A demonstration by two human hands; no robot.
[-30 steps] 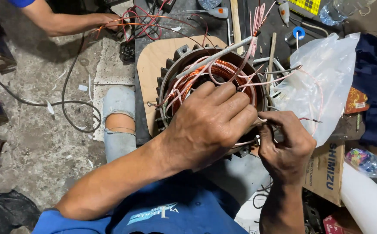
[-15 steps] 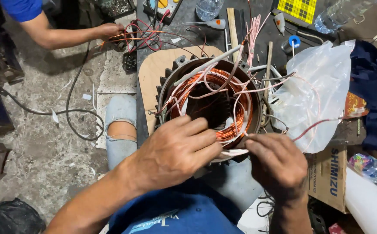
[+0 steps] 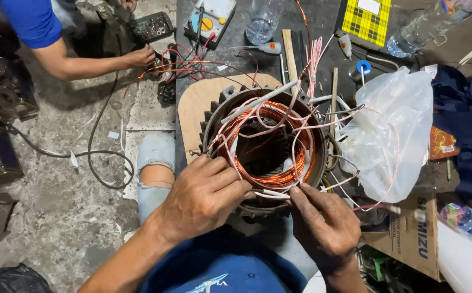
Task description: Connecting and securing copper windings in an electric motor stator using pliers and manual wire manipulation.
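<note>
A round motor stator (image 3: 218, 111) with finned dark housing stands on a wooden board (image 3: 195, 103), its copper windings (image 3: 266, 176) ringed inside and laced with pale pink string and white sleeving (image 3: 257, 102). My left hand (image 3: 203, 198) rests on the near rim, fingers curled against the winding. My right hand (image 3: 325, 222) pinches a thin white sleeved lead (image 3: 271, 193) at the near edge of the winding. The two hands almost meet at the rim.
A clear plastic bag (image 3: 385, 130) lies right of the stator, a cardboard box (image 3: 412, 239) below it. A meter (image 3: 211, 19), water bottles (image 3: 260, 21) and a yellow checked pad (image 3: 366, 19) sit at the back. Another person's hand (image 3: 141, 56) handles red wires at upper left.
My left hand has slid off the top of the winding down to the near rim. My right hand has shifted slightly left onto the white lead. The view has tilted, showing more bench.
</note>
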